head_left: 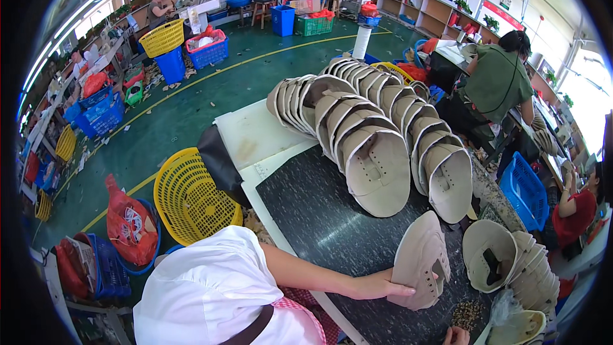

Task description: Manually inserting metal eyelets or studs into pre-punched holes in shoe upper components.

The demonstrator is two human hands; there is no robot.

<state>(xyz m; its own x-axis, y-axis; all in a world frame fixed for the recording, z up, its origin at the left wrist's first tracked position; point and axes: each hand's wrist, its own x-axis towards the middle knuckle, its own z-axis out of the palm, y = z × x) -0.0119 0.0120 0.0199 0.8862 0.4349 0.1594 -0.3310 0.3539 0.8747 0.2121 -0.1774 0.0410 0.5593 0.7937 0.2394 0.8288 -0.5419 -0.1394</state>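
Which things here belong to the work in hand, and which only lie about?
In use: left hand holding beige shoe upper; nested upper stacks; dark worktop.
Lying about: yellow basket; red bag; blue crate.

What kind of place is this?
Probably a shoe factory. Rows of beige shoe tops are stacked on the worktable, the left hand holds one shoe top, and plastic baskets stand around.

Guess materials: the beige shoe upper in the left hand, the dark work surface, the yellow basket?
Shoe upper in the left hand: looks like matte suede or faux suede, soft with punched eyelets. Work surface: likely speckled dark stone or laminate, slightly glossy. Yellow basket: moulded plastic lattice.
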